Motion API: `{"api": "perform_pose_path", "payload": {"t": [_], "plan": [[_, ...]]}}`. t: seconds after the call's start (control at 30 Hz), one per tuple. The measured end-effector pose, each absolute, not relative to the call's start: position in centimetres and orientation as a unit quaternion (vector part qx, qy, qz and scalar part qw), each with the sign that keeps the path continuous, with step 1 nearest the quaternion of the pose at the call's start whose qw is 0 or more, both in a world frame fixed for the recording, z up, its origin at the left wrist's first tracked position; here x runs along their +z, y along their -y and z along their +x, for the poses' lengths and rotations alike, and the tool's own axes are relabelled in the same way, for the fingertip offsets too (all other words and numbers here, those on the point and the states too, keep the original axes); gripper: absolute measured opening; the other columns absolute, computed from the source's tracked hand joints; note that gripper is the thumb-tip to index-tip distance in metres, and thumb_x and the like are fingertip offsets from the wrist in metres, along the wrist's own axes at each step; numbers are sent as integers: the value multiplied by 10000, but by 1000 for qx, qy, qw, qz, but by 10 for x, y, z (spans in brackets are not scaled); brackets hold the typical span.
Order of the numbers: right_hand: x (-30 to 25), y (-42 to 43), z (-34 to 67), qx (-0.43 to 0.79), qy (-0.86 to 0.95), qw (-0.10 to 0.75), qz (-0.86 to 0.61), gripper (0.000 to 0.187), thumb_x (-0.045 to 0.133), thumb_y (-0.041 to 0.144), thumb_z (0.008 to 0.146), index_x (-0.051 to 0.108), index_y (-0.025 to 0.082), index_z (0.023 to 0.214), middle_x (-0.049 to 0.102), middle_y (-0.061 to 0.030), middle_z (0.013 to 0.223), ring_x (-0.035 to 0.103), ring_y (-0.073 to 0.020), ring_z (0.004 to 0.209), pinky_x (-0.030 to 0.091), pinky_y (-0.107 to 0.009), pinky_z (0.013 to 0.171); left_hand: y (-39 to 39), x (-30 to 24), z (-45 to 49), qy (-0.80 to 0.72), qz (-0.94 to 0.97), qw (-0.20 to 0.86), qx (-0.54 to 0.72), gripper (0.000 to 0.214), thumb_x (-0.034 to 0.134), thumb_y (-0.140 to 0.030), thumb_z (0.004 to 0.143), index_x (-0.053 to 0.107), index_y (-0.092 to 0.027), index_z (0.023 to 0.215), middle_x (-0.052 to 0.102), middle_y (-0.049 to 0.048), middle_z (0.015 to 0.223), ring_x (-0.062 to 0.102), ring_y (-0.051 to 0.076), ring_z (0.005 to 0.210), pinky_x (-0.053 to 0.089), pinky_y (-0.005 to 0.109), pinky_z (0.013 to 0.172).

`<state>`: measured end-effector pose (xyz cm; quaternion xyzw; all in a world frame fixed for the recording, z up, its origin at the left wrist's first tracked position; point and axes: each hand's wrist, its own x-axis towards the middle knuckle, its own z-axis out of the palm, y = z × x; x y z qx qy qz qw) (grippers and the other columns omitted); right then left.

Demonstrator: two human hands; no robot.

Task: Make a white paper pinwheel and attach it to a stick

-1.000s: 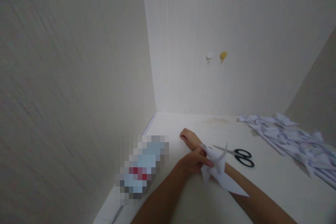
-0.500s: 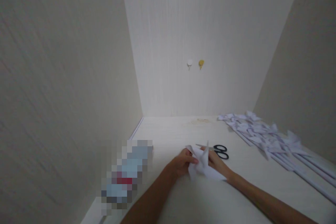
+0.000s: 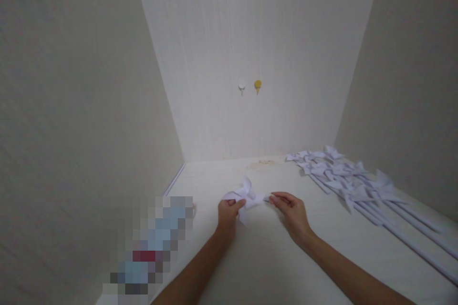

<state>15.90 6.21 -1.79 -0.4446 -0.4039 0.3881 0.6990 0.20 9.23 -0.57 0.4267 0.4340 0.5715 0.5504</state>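
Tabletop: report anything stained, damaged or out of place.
A faint yellowish smudge marks the table near the back wall, left of the paper pinwheels; it looks like a stain or residue. The pinwheels lie roughly aligned, nothing spilled. The folded paper gripped by the left hand, right hand at its edge, looks creased.

The left hand (image 3: 228,213) and right hand (image 3: 292,210) are bare, as are the 2 slim forearms (image 3: 343,271) behind them.

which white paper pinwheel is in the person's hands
The folded white paper pinwheel at the middle, gripped by the left hand, right hand at its edge; the stick-mounted white pinwheels lie piled apart at the right.
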Motion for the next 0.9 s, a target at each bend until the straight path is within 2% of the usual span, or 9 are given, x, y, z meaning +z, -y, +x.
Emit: {"api": "perform_pose_path", "payload": {"t": [0.1, 0.2, 0.33, 0.43, 0.67, 0.9], "plan": [[-12, -60, 161, 344, 409, 707, -463, 207, 655, 300, 573, 612, 148, 705, 634, -33, 591, 588, -163, 574, 467, -281, 564, -94, -7, 0, -448, 426, 533, 577, 265, 685, -266, 422, 454, -135, 408, 412, -66, 353, 367, 59, 334, 271, 192, 355], [-9, -54, 161, 264, 488, 687, -469, 155, 594, 292, 652, 596, 156, 727, 624, -29, 594, 583, -153, 569, 464, -267, 552, -94, -7, -1, -473, 433, 507, 576, 291, 674, -266, 438, 413, -144, 393, 360, -84, 336, 321, 45, 316, 237, 186, 341], [-9, -44, 154, 91, 671, 597, -429, 110, 495, 221, 743, 594, 175, 732, 615, -36, 649, 561, -139, 599, 441, -258, 577, -91, -4, 2, -491, 441, 496, 564, 292, 663, -254, 441, 396, -148, 386, 365, -83, 336, 315, 42, 312, 233, 183, 336], [-13, -39, 147, 29, 753, 540, -375, 147, 438, 184, 777, 583, 178, 756, 602, -38, 664, 548, -133, 626, 432, -244, 583, -88, -2, 4, -492, 466, 485, 553, 283, 659, -245, 456, 408, -141, 379, 389, -72, 336, 331, 45, 314, 239, 181, 334], [-14, -42, 142, 44, 731, 514, -448, 122, 440, 174, 763, 559, 175, 736, 581, -28, 625, 507, -125, 547, 408, -234, 530, -82, 1, 5, -450, 524, 475, 545, 145, 663, -176, 477, 539, -124, 530, 548, -26, 457, 487, 91, 416, 355, 186, 399], [-8, -42, 144, 74, 726, 497, -470, 133, 436, 149, 749, 545, 174, 676, 547, -1, 556, 470, -108, 493, 366, -211, 497, -79, 4, 9, -446, 526, 476, 546, 171, 681, -170, 458, 545, -131, 556, 568, -17, 466, 524, 113, 437, 388, 192, 409]]}}
